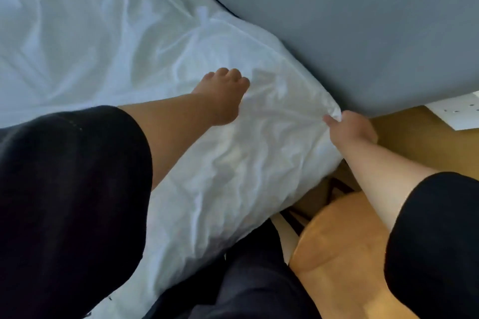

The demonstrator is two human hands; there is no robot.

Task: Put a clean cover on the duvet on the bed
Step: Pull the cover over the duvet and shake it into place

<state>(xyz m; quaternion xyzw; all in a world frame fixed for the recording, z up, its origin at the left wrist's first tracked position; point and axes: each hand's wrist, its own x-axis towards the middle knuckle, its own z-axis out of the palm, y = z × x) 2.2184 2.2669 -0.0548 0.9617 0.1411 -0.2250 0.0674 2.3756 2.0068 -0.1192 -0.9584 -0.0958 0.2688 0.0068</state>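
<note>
The grey headboard pressed close against the white duvet along its far edge, leaving no gap there, while open room lay only past the corner over the wooden floor, itself crowded by a wooden stool.

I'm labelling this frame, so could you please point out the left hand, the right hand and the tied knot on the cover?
left hand (pixel 223 97): head view, back of hand.
right hand (pixel 347 132): head view, back of hand.
tied knot (pixel 204 19): head view, its middle.

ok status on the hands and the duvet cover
Left hand gripping the white cover, knuckles up. Right hand pinching its corner at the bed edge. Grey headboard close beside the corner, nothing blocking.
</note>
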